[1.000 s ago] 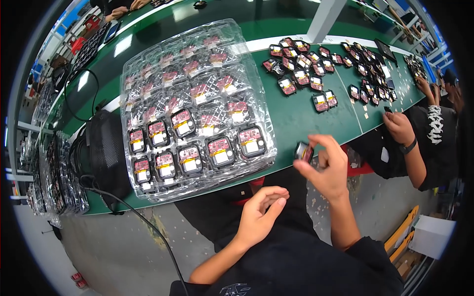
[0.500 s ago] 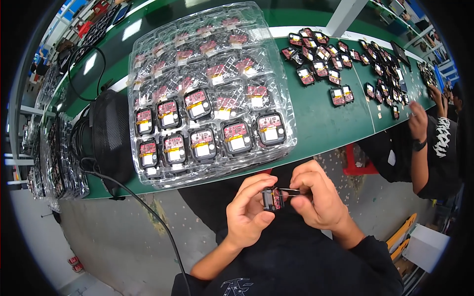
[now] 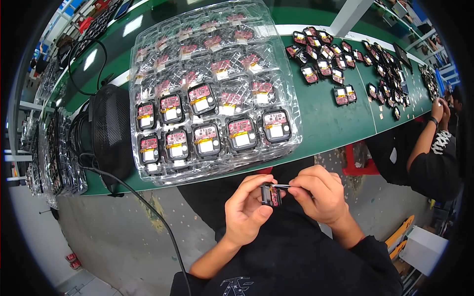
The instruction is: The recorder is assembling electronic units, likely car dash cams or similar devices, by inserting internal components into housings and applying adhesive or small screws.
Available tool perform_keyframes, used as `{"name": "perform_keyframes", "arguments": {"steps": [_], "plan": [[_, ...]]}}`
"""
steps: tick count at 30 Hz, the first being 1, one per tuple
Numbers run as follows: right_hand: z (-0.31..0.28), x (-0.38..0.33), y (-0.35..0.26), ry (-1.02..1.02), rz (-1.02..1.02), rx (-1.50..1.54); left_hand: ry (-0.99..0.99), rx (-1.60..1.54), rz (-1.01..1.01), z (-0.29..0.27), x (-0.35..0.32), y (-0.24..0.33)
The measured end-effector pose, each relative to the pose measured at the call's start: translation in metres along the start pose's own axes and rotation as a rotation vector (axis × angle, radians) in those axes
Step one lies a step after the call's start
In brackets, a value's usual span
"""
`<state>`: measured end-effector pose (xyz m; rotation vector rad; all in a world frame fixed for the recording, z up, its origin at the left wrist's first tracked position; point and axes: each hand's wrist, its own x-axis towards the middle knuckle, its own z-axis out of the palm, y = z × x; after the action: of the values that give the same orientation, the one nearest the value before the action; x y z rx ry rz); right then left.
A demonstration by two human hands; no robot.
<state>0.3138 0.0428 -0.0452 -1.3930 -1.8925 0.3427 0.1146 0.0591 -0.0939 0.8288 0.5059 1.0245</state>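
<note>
My left hand (image 3: 243, 213) is closed round the edges of a small square black device housing (image 3: 267, 196), turned nearly edge-on, with a red circuit board showing at its side. My right hand (image 3: 322, 194) pinches a pair of thin metal tweezers (image 3: 282, 186), whose tips reach the housing's upper edge. Both hands are in front of the table edge, above my lap. Just beyond them, a clear plastic tray (image 3: 217, 166) carries rows of similar black housings (image 3: 241, 134) with red boards, white blocks and yellow strips.
Loose housings (image 3: 324, 67) lie grouped on the green table (image 3: 321, 116) to the right, with more piled farther along. A black mesh bag (image 3: 109, 126) and a black cable (image 3: 148, 202) are at the left. A co-worker's arm (image 3: 425, 135) is at the far right.
The tweezers have shifted up to the housing's upper edge, and the right hand has turned slightly. The co-worker's hand has drawn away to the right. The view has shifted a little.
</note>
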Motion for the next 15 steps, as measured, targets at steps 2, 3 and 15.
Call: {"name": "perform_keyframes", "arguments": {"steps": [2,3,15], "plan": [[0.004,-0.001,0.001,0.014,-0.007,0.001,0.013,-0.009,-0.011,-0.001,-0.001,0.000],[0.006,-0.002,0.001,0.059,-0.007,-0.028,0.028,-0.016,-0.020,-0.001,-0.002,0.000],[0.012,-0.007,0.001,0.160,-0.170,-0.132,0.161,0.067,-0.064,0.010,-0.002,0.007]]}}
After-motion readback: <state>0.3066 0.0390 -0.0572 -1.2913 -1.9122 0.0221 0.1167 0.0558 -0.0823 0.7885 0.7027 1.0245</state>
